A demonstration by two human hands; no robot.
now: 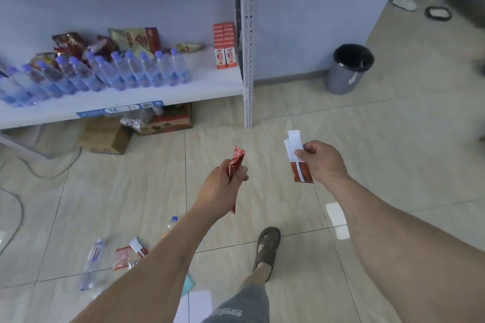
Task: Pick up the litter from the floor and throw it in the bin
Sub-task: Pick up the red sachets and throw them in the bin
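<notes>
Left hand [223, 183] fisted around a crinkly red foil wrapper [236, 162]; right hand [324, 161] pinching a limp red-and-white paper packet [296, 155] mid-length. Both featherlight.

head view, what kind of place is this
Probably a small shop or stockroom: a white metal shelf with numbered labels holds rows of water bottles and snack packs; cardboard boxes sit beneath.

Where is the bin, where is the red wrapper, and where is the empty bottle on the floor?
bin [341, 78]: head view, on its grey outer wall.
red wrapper [237, 158]: head view, on the upper part sticking out above the left hand [220, 189].
empty bottle [93, 259]: head view, on its clear body, lying on the floor tiles.
</notes>
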